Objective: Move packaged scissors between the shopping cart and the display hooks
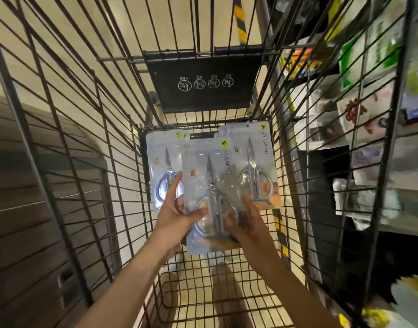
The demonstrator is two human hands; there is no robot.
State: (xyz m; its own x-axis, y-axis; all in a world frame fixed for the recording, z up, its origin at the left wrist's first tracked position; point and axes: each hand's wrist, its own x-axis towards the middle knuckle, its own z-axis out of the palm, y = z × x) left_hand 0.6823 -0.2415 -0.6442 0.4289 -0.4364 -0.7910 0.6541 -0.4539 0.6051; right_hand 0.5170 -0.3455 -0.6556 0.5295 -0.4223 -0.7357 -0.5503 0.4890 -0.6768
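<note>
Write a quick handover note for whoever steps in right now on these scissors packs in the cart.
Left hand: grip on the middle scissors pack, thumb on its front.
Right hand: holds the same pack's lower right edge.
Blue-handled pack and right pack lie on the shopping cart floor at the far end.
Done: unclear from this view.
Left: three packs sit in the cart; display hooks not clearly in view.

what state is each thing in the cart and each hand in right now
middle pack: sealed, held in both hands, overlapping the other two
left pack: sealed, lying in the cart
right pack: sealed, lying in the cart
left hand: gripping middle pack
right hand: gripping middle pack
</note>
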